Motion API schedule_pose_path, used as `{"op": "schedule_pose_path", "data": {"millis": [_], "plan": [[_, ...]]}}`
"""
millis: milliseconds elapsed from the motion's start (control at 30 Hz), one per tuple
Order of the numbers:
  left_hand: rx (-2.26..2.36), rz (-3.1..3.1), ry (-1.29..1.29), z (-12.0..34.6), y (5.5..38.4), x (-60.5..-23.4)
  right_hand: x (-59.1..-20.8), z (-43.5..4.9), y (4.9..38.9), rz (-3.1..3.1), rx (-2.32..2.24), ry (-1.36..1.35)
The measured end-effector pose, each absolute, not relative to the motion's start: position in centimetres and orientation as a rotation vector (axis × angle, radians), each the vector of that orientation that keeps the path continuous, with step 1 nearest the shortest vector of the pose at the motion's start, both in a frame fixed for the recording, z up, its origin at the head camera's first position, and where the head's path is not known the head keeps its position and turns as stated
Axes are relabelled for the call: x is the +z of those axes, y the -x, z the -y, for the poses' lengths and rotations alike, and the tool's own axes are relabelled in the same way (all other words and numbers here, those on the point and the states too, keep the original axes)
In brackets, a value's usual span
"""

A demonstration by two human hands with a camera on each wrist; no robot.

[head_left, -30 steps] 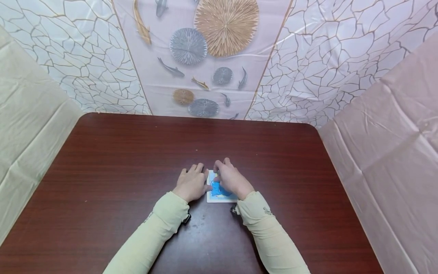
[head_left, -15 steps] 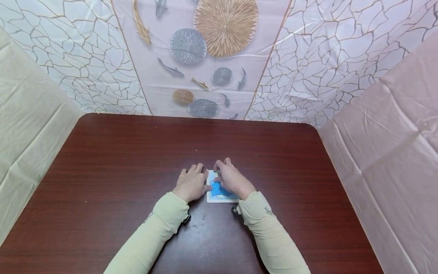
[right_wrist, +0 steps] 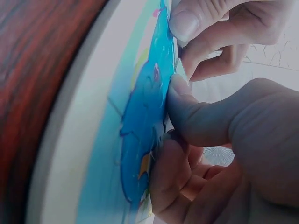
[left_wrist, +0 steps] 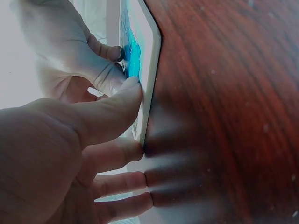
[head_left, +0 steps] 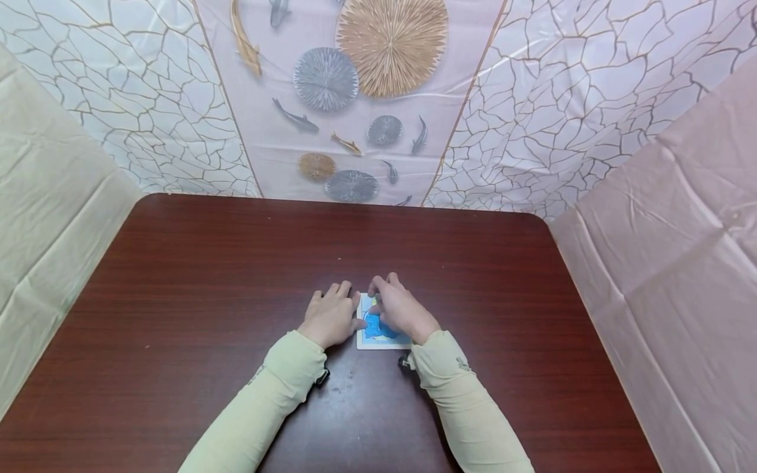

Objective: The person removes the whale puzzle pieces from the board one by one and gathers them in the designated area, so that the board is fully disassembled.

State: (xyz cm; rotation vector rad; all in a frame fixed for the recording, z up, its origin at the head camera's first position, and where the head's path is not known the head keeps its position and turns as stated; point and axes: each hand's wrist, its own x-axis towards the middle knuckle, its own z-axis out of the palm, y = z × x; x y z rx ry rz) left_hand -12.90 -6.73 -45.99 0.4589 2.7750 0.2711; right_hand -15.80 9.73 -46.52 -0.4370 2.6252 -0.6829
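Note:
A small jigsaw puzzle board (head_left: 383, 343) with a pale border and a blue cartoon picture lies on the table. Seams between its pieces show in the right wrist view. My left hand (head_left: 331, 318) rests at the board's left edge. Its thumb (left_wrist: 124, 100) presses on the border, one finger touches the edge, and the other fingertips reach the tabletop. Over the picture, my right hand (head_left: 405, 309) has curled fingers. Its thumb and a finger (right_wrist: 168, 172) pinch at a puzzle piece (right_wrist: 142, 126) in the blue area; their tips hide part of it.
The dark reddish-brown wooden table (head_left: 236, 249) extends around the board on all sides. Behind it hangs a patterned cloth backdrop (head_left: 349, 157), and pale cloth (head_left: 662, 263) closes in both sides. Black bands (head_left: 322, 377) sit at both wrists.

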Motion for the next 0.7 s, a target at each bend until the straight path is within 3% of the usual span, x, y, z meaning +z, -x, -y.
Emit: {"op": "schedule_pose_path", "data": {"millis": [700], "plan": [[0.252,-2.778,-0.461,6.6,12.8,-45.8,-46.4,-10.4,14.1,-2.692,-0.935,0.577]]}}
